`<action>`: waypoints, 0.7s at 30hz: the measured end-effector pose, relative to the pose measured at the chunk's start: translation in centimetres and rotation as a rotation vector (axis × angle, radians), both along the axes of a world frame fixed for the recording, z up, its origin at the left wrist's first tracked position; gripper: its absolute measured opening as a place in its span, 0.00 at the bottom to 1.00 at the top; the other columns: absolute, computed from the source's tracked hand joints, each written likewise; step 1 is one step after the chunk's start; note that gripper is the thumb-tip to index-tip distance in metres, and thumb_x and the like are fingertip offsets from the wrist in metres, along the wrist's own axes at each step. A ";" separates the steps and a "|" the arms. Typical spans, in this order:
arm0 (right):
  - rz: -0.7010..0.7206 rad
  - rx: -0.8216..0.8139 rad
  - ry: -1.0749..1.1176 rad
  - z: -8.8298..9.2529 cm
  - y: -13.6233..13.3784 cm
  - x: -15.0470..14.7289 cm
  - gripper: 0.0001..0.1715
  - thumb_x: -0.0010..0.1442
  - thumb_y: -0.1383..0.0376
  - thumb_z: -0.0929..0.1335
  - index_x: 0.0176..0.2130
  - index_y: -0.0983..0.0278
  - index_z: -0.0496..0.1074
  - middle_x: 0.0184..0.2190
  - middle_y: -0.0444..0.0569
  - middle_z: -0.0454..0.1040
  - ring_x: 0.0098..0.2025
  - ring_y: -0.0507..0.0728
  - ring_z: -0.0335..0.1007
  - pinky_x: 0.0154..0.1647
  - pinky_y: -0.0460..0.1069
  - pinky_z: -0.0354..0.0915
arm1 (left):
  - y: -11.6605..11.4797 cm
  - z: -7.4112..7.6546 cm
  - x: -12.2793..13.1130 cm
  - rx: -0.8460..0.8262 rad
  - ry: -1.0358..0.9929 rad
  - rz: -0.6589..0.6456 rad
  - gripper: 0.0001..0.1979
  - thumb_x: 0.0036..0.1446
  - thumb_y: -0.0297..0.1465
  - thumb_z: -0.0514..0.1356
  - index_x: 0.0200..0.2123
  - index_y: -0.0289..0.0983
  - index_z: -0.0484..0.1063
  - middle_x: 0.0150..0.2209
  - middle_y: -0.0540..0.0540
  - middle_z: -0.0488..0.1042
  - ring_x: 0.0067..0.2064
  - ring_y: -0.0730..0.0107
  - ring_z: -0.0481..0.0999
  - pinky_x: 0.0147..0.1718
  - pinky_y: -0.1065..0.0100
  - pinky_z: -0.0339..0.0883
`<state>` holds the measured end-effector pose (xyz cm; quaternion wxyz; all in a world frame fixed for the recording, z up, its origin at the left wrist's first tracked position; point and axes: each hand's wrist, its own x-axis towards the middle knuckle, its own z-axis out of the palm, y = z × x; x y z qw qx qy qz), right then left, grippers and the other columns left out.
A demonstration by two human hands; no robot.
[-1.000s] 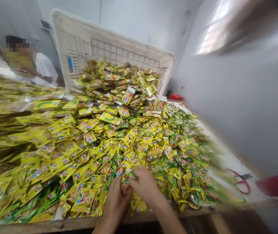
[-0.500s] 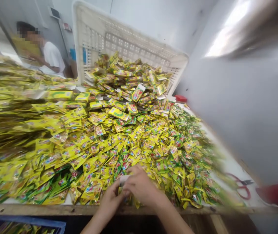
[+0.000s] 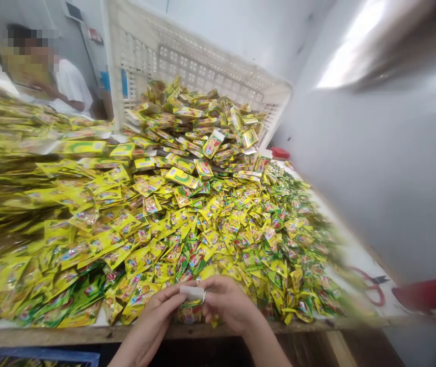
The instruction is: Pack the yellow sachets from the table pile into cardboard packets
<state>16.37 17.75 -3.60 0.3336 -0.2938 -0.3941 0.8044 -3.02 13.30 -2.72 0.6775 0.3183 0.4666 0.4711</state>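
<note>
Between my two hands, near the front edge of the table, is a small box [image 3: 191,293] with a white flap and a yellow-green printed side. My left hand [image 3: 166,303] grips its left side, fingers closed round it. On the right side, my right hand [image 3: 227,300] pinches the box near the flap. Yellow and green sachets [image 3: 225,224] lie in a wide heap right behind and around my hands. Further back, flat yellow cartons [image 3: 183,177] spill onto the sachets from a tipped white crate [image 3: 202,56].
Red-handled scissors [image 3: 374,288] lie on the white tabletop [image 3: 355,250] at the right, beside a red object [image 3: 428,293]. A blue-rimmed container [image 3: 42,352] sits below the table edge at lower left. Another person [image 3: 71,84] is at the back left.
My hands have shifted slightly down and the box now shows its white flap and printed side between them. My right hand has moved off the top of the box to its right side.
</note>
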 end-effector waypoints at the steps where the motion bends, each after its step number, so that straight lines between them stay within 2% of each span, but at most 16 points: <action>1: -0.009 -0.001 -0.005 0.1 0.0 -0.1 0.21 0.48 0.60 0.76 0.40 0.67 0.72 0.26 0.44 0.71 0.21 0.49 0.66 0.20 0.43 0.63 | 0.0 0.3 0.0 0.006 -0.011 -0.011 0.16 0.55 0.34 0.63 0.48 0.39 0.77 0.49 0.43 0.78 0.56 0.58 0.71 0.59 0.62 0.56; 3: -0.053 0.011 -0.054 0.2 0.0 -0.6 0.19 0.46 0.62 0.76 0.38 0.65 0.73 0.25 0.42 0.71 0.18 0.46 0.60 0.16 0.41 0.57 | 0.0 0.8 0.0 0.012 -0.027 -0.020 0.16 0.54 0.33 0.64 0.47 0.39 0.77 0.49 0.43 0.78 0.53 0.59 0.72 0.54 0.64 0.61; 6: -0.171 0.103 -0.199 0.3 0.4 -2.1 0.14 0.42 0.65 0.77 0.30 0.64 0.74 0.21 0.39 0.68 0.16 0.45 0.54 0.14 0.40 0.50 | 0.3 1.0 0.3 0.021 -0.020 -0.010 0.17 0.50 0.33 0.66 0.45 0.39 0.77 0.47 0.43 0.79 0.50 0.58 0.74 0.49 0.66 0.65; 9: -0.309 0.240 -0.313 0.3 1.2 -3.2 0.11 0.45 0.61 0.75 0.30 0.64 0.77 0.22 0.41 0.68 0.17 0.46 0.56 0.15 0.41 0.52 | 1.0 0.3 0.3 0.040 0.068 0.100 0.17 0.49 0.35 0.67 0.44 0.39 0.77 0.46 0.44 0.79 0.49 0.59 0.76 0.48 0.66 0.67; 11: -0.314 0.314 -0.354 0.3 1.7 -3.3 0.13 0.51 0.57 0.73 0.33 0.64 0.79 0.22 0.42 0.68 0.16 0.46 0.56 0.15 0.42 0.53 | 1.5 -0.4 0.1 0.073 0.180 0.170 0.17 0.49 0.38 0.67 0.43 0.39 0.78 0.46 0.44 0.80 0.50 0.58 0.76 0.51 0.64 0.67; 13: -0.305 0.352 -0.376 0.1 2.0 -3.2 0.17 0.54 0.54 0.71 0.31 0.65 0.80 0.20 0.42 0.67 0.15 0.46 0.56 0.15 0.43 0.54 | 1.9 -1.2 -0.1 0.119 0.290 0.173 0.17 0.50 0.40 0.66 0.42 0.39 0.79 0.46 0.44 0.80 0.52 0.56 0.75 0.54 0.62 0.66; 16: -0.304 0.302 -0.349 -0.3 2.2 -3.0 0.20 0.49 0.51 0.74 0.31 0.65 0.79 0.20 0.42 0.69 0.16 0.47 0.59 0.15 0.43 0.58 | 2.2 -2.0 -0.1 0.180 0.395 0.170 0.17 0.51 0.41 0.65 0.43 0.41 0.79 0.46 0.45 0.80 0.52 0.57 0.76 0.54 0.61 0.67; 21: -0.319 0.210 -0.340 -0.9 2.1 -3.0 0.24 0.42 0.49 0.77 0.31 0.66 0.77 0.17 0.40 0.68 0.14 0.48 0.60 0.15 0.44 0.60 | 2.7 -2.5 0.1 0.268 0.487 0.149 0.16 0.51 0.41 0.65 0.42 0.41 0.79 0.43 0.45 0.81 0.46 0.57 0.79 0.47 0.63 0.73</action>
